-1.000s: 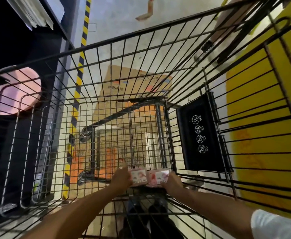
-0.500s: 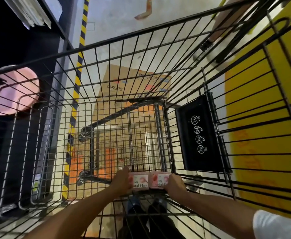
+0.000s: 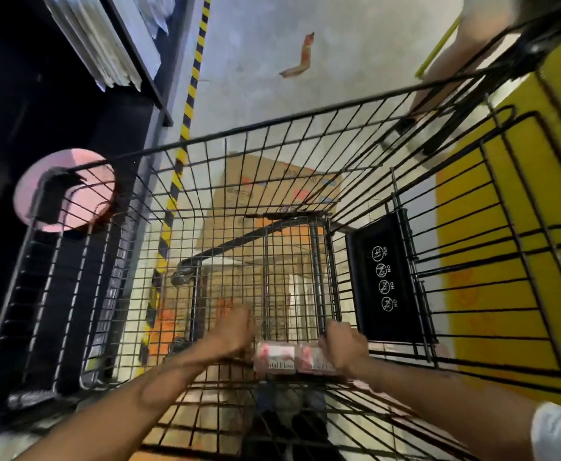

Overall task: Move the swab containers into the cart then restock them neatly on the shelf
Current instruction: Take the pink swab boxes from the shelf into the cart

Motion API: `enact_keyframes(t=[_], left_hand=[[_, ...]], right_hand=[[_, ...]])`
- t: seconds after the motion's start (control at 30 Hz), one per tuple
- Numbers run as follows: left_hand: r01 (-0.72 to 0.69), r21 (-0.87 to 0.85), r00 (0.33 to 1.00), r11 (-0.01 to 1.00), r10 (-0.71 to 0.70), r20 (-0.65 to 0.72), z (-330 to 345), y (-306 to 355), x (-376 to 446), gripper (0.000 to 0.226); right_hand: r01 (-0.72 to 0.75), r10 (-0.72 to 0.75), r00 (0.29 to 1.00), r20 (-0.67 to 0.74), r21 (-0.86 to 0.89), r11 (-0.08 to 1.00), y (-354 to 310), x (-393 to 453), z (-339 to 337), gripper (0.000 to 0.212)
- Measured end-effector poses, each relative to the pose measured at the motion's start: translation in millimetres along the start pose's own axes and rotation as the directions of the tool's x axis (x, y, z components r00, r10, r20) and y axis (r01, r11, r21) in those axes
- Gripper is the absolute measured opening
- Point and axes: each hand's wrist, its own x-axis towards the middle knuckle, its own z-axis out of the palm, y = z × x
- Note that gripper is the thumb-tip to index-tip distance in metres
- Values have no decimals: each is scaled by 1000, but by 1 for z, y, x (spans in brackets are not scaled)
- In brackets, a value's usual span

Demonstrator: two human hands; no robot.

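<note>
Wire cart point(image 3: 305, 134) around two containers point(image 3: 294, 357); right grip point(image 3: 344, 344) curled on them, left point(image 3: 235, 331) unclear.

Bright light is washing the pale floor point(image 3: 355, 61) while the left side is sinking into darkness; motion blur is smearing the hands, and wide-angle distortion is bending the cart point(image 3: 272, 141) wires.

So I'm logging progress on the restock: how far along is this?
Early. Two containers sit side by side low in the cart, the right hand against one end; the left hand looks just clear of the other. Nothing else shows in the basket. Whether more must be loaded can't be told; shelving all remains.
</note>
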Motion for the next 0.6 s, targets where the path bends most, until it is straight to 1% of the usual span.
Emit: enact_keyframes(t=[0.07,0.17,0.23,0.3,0.37,0.47,0.53,0.6], left_hand=[[-43,-50,992,998,37,-117,-25,17,-23,14],[-99,-98,956,990,67,-287,-61,44,-67,21],[-139,-115,906,984,79,-417,-81,59,-102,30],[-167,-186,843,968,43,-536,-93,71,-141,38],[-191,-264,758,945,-29,-651,-100,78,-182,37],[-263,-286,580,922,-86,-810,-94,79,-249,34],[-283,-271,449,920,-123,-885,-80,76,-296,31],[-257,-290,337,922,-195,-921,-63,66,-340,35]], right_hand=[[113,-110,992,-66,48,992,-23,-11,-29,20],[280,-256,953,-165,146,949,-61,-40,-77,26],[391,-350,914,-206,216,895,-83,-65,-102,30],[481,-424,868,-258,231,846,-104,-94,-122,33],[572,-494,811,-313,248,782,-121,-128,-134,36],[707,-609,696,-380,220,672,-139,-183,-141,36],[796,-706,598,-379,180,578,-147,-221,-137,38],[871,-800,486,-351,116,478,-155,-258,-128,40]])
